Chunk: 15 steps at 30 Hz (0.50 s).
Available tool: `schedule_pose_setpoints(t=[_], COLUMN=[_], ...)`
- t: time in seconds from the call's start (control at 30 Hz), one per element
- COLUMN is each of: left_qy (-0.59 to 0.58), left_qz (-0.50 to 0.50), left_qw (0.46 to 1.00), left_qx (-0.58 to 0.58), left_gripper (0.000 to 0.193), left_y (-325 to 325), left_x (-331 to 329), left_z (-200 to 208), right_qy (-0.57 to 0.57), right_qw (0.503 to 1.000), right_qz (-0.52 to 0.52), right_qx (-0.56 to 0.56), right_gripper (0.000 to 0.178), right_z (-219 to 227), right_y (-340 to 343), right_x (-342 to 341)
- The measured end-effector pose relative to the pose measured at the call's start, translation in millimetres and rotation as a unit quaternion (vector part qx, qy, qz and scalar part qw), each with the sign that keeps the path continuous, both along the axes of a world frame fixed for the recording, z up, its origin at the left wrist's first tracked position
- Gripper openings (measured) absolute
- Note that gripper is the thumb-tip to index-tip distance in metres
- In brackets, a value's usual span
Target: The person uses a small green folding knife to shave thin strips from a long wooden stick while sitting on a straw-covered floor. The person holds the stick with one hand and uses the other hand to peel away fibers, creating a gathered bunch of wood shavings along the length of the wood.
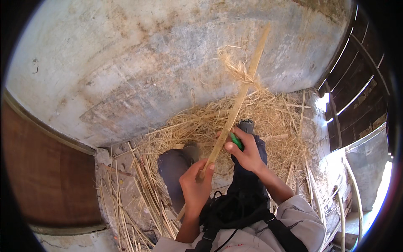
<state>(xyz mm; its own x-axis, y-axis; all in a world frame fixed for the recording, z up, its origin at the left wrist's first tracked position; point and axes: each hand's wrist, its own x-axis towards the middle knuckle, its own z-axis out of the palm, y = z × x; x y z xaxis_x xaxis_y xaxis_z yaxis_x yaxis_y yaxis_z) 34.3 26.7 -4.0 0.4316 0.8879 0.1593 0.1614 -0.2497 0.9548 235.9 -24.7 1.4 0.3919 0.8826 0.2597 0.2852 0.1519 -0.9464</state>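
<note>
My left hand (195,185) grips the lower part of a long pale cane stalk (237,103) that slants up and to the right in front of a grey wall. Frayed dry fibres hang from the stalk near its upper end. My right hand (245,151) is closed on a small green-handled tool (236,140) pressed against the stalk just above my left hand. Under the hands I see my own legs in dark trousers and grey shoes.
A heap of dry straw and peelings (268,117) covers the ground around my feet. Loose cut stalks (134,201) lie at lower left. A brown wooden panel (50,168) stands on the left, a dark slatted gate (361,84) on the right.
</note>
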Motion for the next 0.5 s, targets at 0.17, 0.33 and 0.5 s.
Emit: schedule_pose_setpoints(t=[0.17, 0.33, 0.5], left_qy=[-0.024, -0.058, -0.053], left_qz=[-0.014, -0.059, -0.035], left_qw=[0.998, 0.991, 0.991], left_qx=[-0.061, -0.109, -0.118], left_gripper=[0.022, 0.027, 0.025], left_y=[-4, -5, -8], left_x=[1, 0, -1], left_z=[2, 4, 7], right_qy=[-0.163, -0.296, -0.375], right_qw=[0.981, 0.948, 0.915], right_qz=[-0.03, -0.033, -0.088], right_qx=[0.102, 0.114, 0.12], right_gripper=[0.029, 0.032, 0.031], right_z=[-17, -21, -10], right_y=[-15, -22, -23], right_x=[-2, -2, -6])
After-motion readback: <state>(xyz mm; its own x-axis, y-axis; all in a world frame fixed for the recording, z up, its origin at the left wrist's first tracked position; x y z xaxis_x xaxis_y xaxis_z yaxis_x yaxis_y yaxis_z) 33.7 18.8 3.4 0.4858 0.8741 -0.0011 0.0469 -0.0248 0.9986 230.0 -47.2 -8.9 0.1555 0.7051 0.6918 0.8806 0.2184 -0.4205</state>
